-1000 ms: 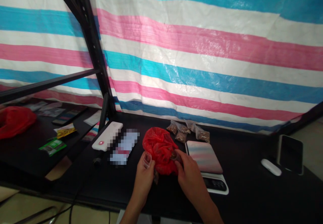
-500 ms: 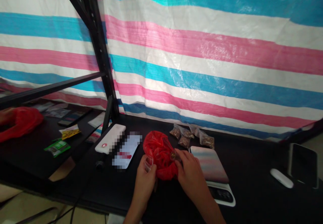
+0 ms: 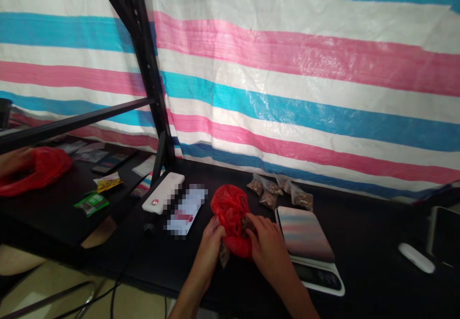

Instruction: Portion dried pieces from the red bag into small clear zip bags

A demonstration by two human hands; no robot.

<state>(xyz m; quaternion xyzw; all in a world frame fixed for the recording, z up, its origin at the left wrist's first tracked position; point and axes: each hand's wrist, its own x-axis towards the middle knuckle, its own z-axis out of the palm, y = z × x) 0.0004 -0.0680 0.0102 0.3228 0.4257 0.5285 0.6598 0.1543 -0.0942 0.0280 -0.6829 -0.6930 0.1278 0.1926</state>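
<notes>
A crumpled red plastic bag (image 3: 231, 213) lies on the black table (image 3: 366, 256) in front of me. My left hand (image 3: 211, 244) is closed against the bag's left side, and a small clear pouch (image 3: 224, 256) with brown bits hangs below its fingers. My right hand (image 3: 265, 249) is closed on the bag's right side, fingertips pinched at its opening. Just right of the right hand stands a digital kitchen scale (image 3: 309, 240). Several small clear pouches of brown bits (image 3: 280, 190) lie behind the bag near the tarp.
A white power bank (image 3: 163, 199) and a blurred card (image 3: 187, 211) lie left of the bag. A black rack post (image 3: 147, 70) rises at the left. The lower shelf holds sachets (image 3: 91, 203) and another red bag (image 3: 39, 170) with another person's hand. A white mouse (image 3: 417, 257) sits far right.
My left hand has moved in against the red bag, and the small pouch now hangs below it instead of being held up. The camera has drifted left and the scene sits further right.
</notes>
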